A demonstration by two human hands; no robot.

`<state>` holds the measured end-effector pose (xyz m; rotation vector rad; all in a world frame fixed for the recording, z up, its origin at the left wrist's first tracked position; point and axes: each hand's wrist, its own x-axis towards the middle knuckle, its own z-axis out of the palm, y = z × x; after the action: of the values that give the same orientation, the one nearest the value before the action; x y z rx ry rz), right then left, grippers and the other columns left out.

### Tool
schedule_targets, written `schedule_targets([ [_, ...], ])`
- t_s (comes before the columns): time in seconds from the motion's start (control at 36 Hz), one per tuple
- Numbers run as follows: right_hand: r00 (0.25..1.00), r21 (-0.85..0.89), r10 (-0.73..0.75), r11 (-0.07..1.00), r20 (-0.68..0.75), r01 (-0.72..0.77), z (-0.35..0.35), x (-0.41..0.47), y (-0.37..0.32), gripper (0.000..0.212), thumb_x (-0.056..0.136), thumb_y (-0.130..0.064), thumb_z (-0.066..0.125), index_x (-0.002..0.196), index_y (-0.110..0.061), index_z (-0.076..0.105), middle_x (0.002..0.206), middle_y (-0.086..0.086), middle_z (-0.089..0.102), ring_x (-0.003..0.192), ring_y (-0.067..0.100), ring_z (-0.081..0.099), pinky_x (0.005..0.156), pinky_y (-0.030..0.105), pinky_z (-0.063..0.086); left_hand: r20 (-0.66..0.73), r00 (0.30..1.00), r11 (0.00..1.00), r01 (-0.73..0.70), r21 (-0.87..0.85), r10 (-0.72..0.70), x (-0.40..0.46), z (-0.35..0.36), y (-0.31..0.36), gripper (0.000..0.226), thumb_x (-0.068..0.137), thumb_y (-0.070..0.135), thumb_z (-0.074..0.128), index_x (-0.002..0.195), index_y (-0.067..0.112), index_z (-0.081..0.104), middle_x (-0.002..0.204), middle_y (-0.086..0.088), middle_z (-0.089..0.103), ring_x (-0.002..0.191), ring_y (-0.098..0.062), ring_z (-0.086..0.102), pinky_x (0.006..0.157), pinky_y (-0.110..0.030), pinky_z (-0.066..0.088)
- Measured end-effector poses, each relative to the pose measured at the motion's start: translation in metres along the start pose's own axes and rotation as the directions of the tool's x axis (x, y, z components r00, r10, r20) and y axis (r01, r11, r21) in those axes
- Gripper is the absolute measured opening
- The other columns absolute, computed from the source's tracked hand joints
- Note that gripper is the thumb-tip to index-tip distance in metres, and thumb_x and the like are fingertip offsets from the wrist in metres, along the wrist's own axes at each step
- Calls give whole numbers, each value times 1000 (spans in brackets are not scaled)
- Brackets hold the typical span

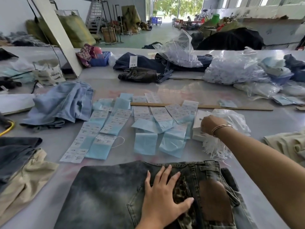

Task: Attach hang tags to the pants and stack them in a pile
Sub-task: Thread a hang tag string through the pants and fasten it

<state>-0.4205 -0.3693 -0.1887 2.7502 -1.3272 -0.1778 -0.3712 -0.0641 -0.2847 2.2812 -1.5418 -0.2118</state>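
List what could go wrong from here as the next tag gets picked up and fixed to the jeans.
1. The right hand reaches into the white tag stack beside the loose strings; several strings may tangle and come up together.
2. The paper label strips overlap loosely on the table; the passing arm could scatter them.
3. Only the flat left hand presses on the jeans; they may shift if it lifts.

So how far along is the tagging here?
Done: folded pants lie at the left, tags not visible. In hand: the left hand presses flat on dark washed jeans; the right hand reaches the white tag stack, grip hidden. Left: tagging these jeans, then stacking.
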Motion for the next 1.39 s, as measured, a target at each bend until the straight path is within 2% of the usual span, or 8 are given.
schedule_targets([
  [0.19, 992, 91, -27, 996, 120, 16, -6, -3, 3, 29, 92, -23, 47, 65, -16, 55, 84, 9, 58, 74, 24, 50, 66, 26, 38, -6, 1000, 1000, -2, -15, 2, 0, 0, 1, 87, 69, 91, 24, 145, 48, 25, 157, 23, 6, 141, 6, -12, 111, -42, -23],
  [0.44, 991, 239, 123, 965, -56, -106, 17, -16, 8, 20, 88, -27, 59, 72, -16, 65, 70, 3, 58, 64, 18, 52, 48, 22, 31, 4, 1000, 999, 10, -42, -10, 0, -1, 0, 87, 68, 91, 25, 144, 49, 26, 157, 25, 6, 139, 8, -12, 111, -42, -23],
  [0.56, 966, 290, 207, 944, -154, -156, 32, -22, -3, 13, 85, -24, 63, 81, -12, 68, 82, 9, 63, 75, 26, 58, 63, 27, 44, 28, 999, 999, 17, -37, -16, 1, -2, 0, 88, 67, 92, 24, 145, 49, 23, 157, 25, 4, 140, 8, -13, 111, -42, -24],
  [0.92, 986, 146, 41, 989, -161, -17, 30, -22, 12, 43, 86, -58, 56, 65, -21, 49, 68, -1, 57, 64, 18, 55, 60, 26, 44, 64, 998, 998, 12, -68, -8, 4, 0, -4, 89, 66, 95, 20, 144, 51, 22, 156, 27, 2, 134, 12, -19, 109, -39, -27],
  [1.11, 994, 482, 109, 872, -32, -80, 20, -22, 26, 46, 100, -38, 42, 76, -6, 65, 71, 10, 63, 71, 28, 59, 66, 33, 44, 103, 993, 971, 84, -223, -62, 7, -15, 2, 68, 76, 83, 37, 136, 50, 40, 146, 36, 9, 141, 10, -5, 114, -37, -20],
  [1.22, 844, 683, 270, 715, -464, 147, -2, -46, 6, 41, 97, -27, 52, 75, 2, 71, 64, 15, 65, 58, 26, 56, 54, 30, 39, 177, 957, 466, 268, -843, -229, 28, -53, 9, 58, 77, 79, 45, 113, 39, 65, 119, 32, 56, 123, 6, 46, 113, -30, 24],
  [1.31, 738, 434, -105, 751, -666, 498, -15, -84, -38, 20, 93, -22, 58, 95, -11, 75, 93, 8, 74, 66, 16, 66, 58, 28, 55, 275, 925, 114, 312, -943, -263, 56, -84, 18, 69, 66, 76, 49, 117, 32, 63, 115, 20, 63, 110, 2, 54, 101, -29, 29],
  [1.39, 517, -11, -628, 642, -582, 767, -18, -112, -69, 26, 92, -38, 49, 106, -29, 70, 102, -7, 73, 83, 9, 68, 77, 31, 57, 402, 857, -185, 359, -915, -324, 88, -100, 18, 51, 78, 60, 61, 109, 20, 65, 106, -8, 72, 97, -22, 68, 84, -37, 51],
])
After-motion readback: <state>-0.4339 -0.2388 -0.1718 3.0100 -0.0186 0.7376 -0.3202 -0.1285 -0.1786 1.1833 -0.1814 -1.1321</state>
